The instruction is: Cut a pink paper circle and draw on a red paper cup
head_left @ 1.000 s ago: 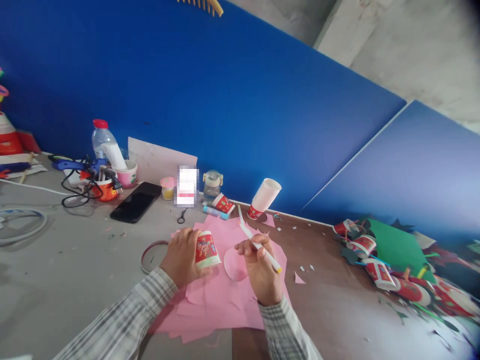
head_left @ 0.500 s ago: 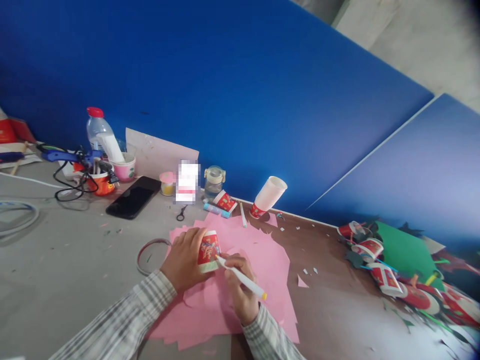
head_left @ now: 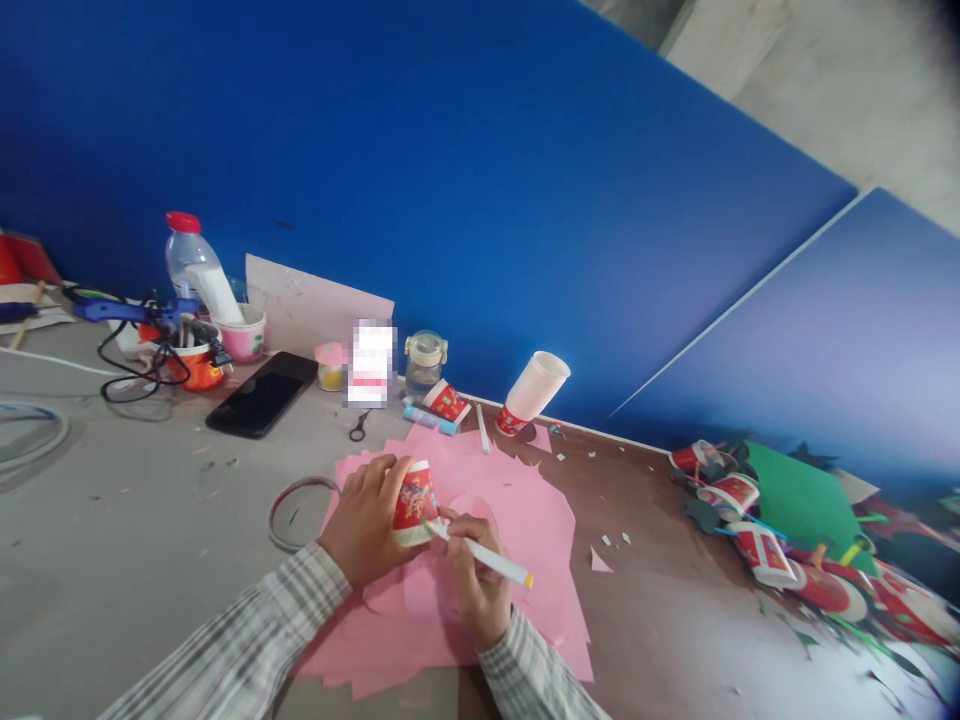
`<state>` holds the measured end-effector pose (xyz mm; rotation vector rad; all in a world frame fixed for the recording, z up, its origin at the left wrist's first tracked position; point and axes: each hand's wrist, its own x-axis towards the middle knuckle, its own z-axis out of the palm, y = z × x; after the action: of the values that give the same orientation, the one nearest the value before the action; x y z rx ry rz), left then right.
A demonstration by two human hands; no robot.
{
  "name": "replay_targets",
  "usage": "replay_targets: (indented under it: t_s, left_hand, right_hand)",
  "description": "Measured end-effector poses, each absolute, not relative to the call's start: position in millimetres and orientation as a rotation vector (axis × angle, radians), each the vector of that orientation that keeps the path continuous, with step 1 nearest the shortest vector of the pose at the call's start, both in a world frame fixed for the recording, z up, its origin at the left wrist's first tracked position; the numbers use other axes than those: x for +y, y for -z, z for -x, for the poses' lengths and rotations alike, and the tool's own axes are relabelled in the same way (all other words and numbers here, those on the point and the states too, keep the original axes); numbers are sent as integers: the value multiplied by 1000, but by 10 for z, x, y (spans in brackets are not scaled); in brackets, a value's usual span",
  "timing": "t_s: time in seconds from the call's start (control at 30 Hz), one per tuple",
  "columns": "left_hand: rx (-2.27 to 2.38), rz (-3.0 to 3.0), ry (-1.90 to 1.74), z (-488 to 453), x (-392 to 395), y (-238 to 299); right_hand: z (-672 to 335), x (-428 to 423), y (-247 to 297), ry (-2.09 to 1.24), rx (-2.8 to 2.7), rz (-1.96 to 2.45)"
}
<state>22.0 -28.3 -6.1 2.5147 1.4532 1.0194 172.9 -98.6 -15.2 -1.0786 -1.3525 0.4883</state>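
A red paper cup [head_left: 415, 505] with a printed picture and a pale band at its lower edge is held in my left hand [head_left: 365, 518], fingers wrapped over its left side. My right hand [head_left: 478, 578] grips a white marker [head_left: 495, 563] with a yellow end. The marker's tip touches the cup near its lower right, close to the pale band. Beneath both hands lie sheets of pink paper [head_left: 525, 520] with jagged edges. The cup's far side and my left thumb are hidden.
A stack of paper cups [head_left: 534, 390] stands behind the pink paper, near a tipped cup [head_left: 447, 401], a glue stick [head_left: 430, 420] and a lidded jar [head_left: 425, 362]. A tape roll [head_left: 274, 512], a phone [head_left: 262, 394] and small scissors [head_left: 359, 428] lie left. Decorated cups [head_left: 765, 553] sit at right.
The marker's tip has shifted down along the cup toward the pale band, and the marker lies flatter. My left hand keeps its hold on the cup. The view has shifted slightly.
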Motion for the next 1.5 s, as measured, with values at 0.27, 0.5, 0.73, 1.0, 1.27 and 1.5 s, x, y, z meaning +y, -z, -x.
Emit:
replay_targets:
  t_s: [0.27, 0.5, 0.73, 1.0, 1.27, 1.5]
  left_hand:
    - [1463, -2516, -1006, -223, -297, 41]
    - [1468, -2529, -980, -230, -302, 21]
    - [1476, -2530, -1007, -225, -312, 2]
    - [1463, -2533, -1048, -230, -313, 10]
    - [1476, -2534, -1009, -224, -314, 1]
    - [1466, -2529, -1017, -226, -316, 13]
  right_hand:
    - [-1708, -962, 147, -421, -1359, 1103]
    - [-1716, -955, 140, -408, -1418, 1108]
    - [-1712, -962, 145, -397, -1388, 1130]
    - [-1706, -953, 115, -388, -1406, 1118]
    - [-1706, -961, 132, -412, -1412, 1102]
    - [-1698, -954, 124, -396, -1383, 1123]
